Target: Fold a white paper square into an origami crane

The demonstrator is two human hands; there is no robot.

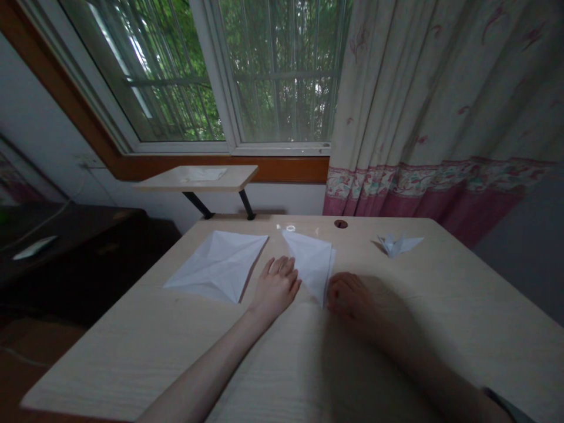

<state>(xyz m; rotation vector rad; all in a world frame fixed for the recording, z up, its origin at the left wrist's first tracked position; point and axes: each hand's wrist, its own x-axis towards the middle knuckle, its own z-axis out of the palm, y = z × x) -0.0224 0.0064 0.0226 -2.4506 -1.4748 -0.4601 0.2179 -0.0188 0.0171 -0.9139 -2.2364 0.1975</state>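
A folded white paper (311, 259), triangular and pointing toward me, lies on the pale wooden desk (396, 329). My left hand (277, 286) rests flat with fingers together, touching the paper's left edge. My right hand (350, 296) sits at the paper's lower right tip with its fingers curled; what they pinch, if anything, is hidden. A creased, unfolded white square sheet (218, 265) lies to the left of my left hand. A finished paper crane (399, 244) stands at the far right of the desk.
A round cable hole (341, 224) is at the desk's far edge. A small raised shelf (198, 177) stands behind it under the window. A floral curtain (440, 106) hangs at right. A dark cabinet (79, 247) is at left.
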